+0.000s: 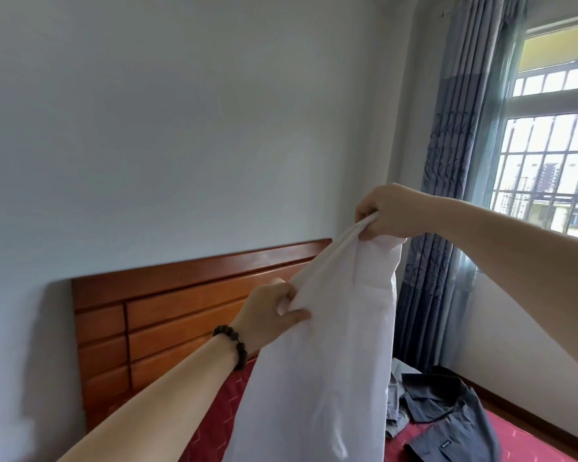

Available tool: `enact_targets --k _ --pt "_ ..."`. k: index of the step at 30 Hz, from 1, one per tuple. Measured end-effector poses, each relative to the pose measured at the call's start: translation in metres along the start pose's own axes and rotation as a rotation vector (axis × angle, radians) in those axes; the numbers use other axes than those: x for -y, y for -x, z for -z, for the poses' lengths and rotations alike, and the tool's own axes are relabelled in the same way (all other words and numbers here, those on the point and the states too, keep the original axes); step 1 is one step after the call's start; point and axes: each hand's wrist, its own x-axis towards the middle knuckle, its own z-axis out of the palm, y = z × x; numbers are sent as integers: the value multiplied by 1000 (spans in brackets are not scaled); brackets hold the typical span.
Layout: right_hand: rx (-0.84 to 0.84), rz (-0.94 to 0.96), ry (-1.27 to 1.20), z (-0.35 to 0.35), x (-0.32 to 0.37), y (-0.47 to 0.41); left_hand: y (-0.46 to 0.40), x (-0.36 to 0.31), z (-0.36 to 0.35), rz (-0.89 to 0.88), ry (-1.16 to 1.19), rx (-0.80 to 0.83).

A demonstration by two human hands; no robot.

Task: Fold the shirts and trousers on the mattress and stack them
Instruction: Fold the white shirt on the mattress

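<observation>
A white garment (pixel 334 355) hangs in the air in front of me, over the red mattress (pixel 221 418). My right hand (pixel 389 211) grips its top edge, raised high at the right. Lower and to the left, my left hand (pixel 274 311), with a dark bead bracelet on the wrist, pinches the same edge. The cloth drops from both hands to the bottom of the view; I cannot tell whether it is a shirt or trousers. A crumpled grey shirt (pixel 447 415) lies on the mattress at the lower right.
A wooden headboard (pixel 167 315) stands against the pale wall behind the mattress. A blue patterned curtain (pixel 447 195) hangs at the right beside a barred window (pixel 554 155). A strip of floor shows at the bottom right.
</observation>
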Motion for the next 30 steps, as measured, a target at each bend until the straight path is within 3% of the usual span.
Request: enact_targets --k 6,9,11,13,14,18,21,30 --pt "87 -45 178 15 -19 16 -20 -10 3 86 183 -16" --pt "-49 -73 137 25 -30 26 -23 -27 1 22 275 -143" --pt "-67 -81 133 25 -32 33 -19 -36 -15 14 274 -23" --pt "40 -85 197 22 -31 40 -14 -43 -39 21 123 225" --pt "61 -87 230 20 -32 45 -14 -44 -46 14 83 254" --pt "16 -159 315 28 -44 65 -18 -47 -59 72 390 35" --pt "161 -201 395 30 -46 83 -6 -53 -85 13 384 182" --pt "245 -361 393 16 -37 140 70 -74 -183 -32 438 343"
